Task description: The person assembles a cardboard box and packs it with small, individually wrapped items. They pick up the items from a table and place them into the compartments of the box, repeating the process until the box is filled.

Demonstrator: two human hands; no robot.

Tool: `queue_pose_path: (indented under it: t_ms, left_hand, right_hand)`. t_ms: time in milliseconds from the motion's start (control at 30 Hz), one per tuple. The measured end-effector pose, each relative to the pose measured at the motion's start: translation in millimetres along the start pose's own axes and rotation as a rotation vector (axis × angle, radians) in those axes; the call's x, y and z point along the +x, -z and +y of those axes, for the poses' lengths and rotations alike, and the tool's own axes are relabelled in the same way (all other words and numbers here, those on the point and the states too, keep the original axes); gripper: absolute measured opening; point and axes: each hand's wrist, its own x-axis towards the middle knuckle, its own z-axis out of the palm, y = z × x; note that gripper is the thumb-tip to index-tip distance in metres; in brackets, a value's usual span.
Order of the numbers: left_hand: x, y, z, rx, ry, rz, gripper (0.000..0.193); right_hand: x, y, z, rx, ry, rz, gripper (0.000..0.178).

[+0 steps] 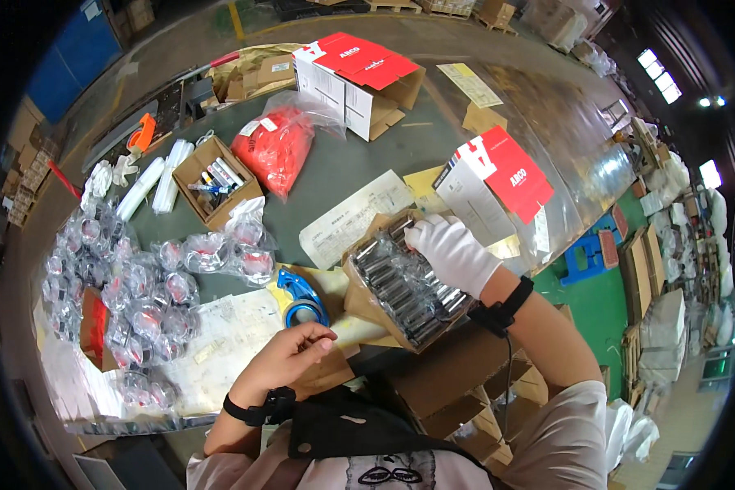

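Nearest to you, below your chin, a dark strap and pouch (343, 425) hang against your light shirt, and both forearms rise from there, each with a black band at the wrist.

Your right hand (452, 251), in a white glove, lies flat on the shiny metal cylinders (400, 286) packed in rows inside an open cardboard box (359, 298). Its fingers are together and curl over the far end of the rows; they press on the cylinders, but you cannot tell whether any single one is pinched. That box sits tilted at the near right of the green table (343, 163), resting on brown cartons (457, 367) stacked close to your body.

Your left hand (290, 355) is bare and loosely curled, fingertips drawn toward the thumb, holding nothing that shows. It hovers just near of a blue tape dispenser (298, 298), which lies on printed paper sheets (229, 335) left of the cylinder box.

Farther left, a heap of small clear plastic bags (131, 286) with round parts inside spreads along the table edge. Beyond it stands a small open carton (212, 175) with pens and markers, white rolls beside it, and a red bag (273, 147) in clear wrap. At the far side a white box with red flaps (355, 77) stands open, and a second red-and-white box (498, 184) sits just beyond your gloved hand, with a printed sheet (355, 216) between the two.
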Motion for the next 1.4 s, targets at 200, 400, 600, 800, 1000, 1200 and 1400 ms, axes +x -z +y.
queue_pose_path:
  t_ms: [200,400,600,800,1000,1200,1400]
  left_hand:
    - [0,-8,0,-0.007,-0.024,-0.009,0.027]
    - [10,-15,13,-0.017,-0.076,-0.030,0.025]
    - [83,-37,100,0.422,-0.355,-0.016,0.019]
    - [172,-105,109,1.099,-0.422,-0.138,0.035]
    - [174,-116,108,0.971,-0.233,-0.156,0.050]
    - [165,-92,103,0.900,-0.152,-0.059,0.049]
    - [154,-137,107,1.140,-0.099,-0.011,0.061]
  right_hand:
    - [-8,9,-8,0.008,0.002,-0.080,0.014]
    - [-21,48,12,0.863,-0.430,-0.142,0.020]
    - [-103,106,7,2.059,-0.864,0.711,0.040]
    - [-198,157,-72,2.114,-0.934,1.062,0.046]
    - [-305,162,-154,1.994,-1.202,1.437,0.049]
    - [-402,140,-229,1.876,-1.464,1.565,0.024]
    - [-459,123,-255,1.620,-1.696,1.130,0.030]
